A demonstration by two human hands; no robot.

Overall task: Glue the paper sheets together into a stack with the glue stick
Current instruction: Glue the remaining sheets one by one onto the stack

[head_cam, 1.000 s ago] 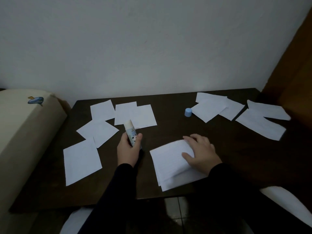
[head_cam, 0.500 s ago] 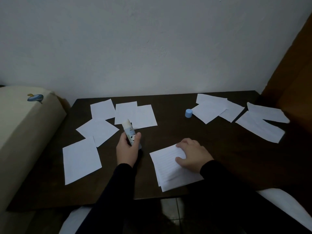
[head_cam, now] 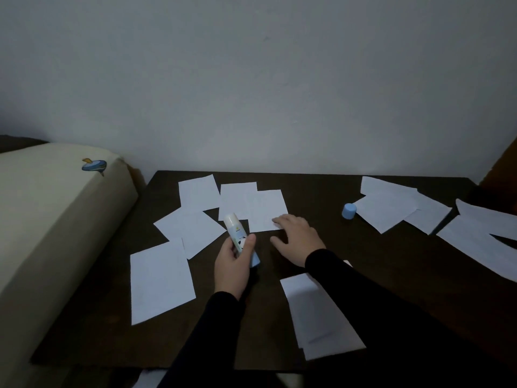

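Dark table (head_cam: 363, 247) against pale wall (head_cam: 251, 79)

Home — cushion (head_cam: 56, 214) beside table (head_cam: 321, 247)

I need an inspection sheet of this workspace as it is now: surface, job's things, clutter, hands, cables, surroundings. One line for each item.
Surface: dark wooden table, loose sheets spread over it.
Job's things: glue stick, uncapped, tip up; paper stack at the near edge, partly under the right sleeve; left group of sheets; right group of sheets; blue cap upright beside the right group.
Clutter: nothing seen.
Hands: left hand grips the glue stick; right hand open, fingertips on a sheet of the left group.
Cables: nothing seen.
Surroundings: pale wall behind; cream cushion to the left, with a small blue picture.
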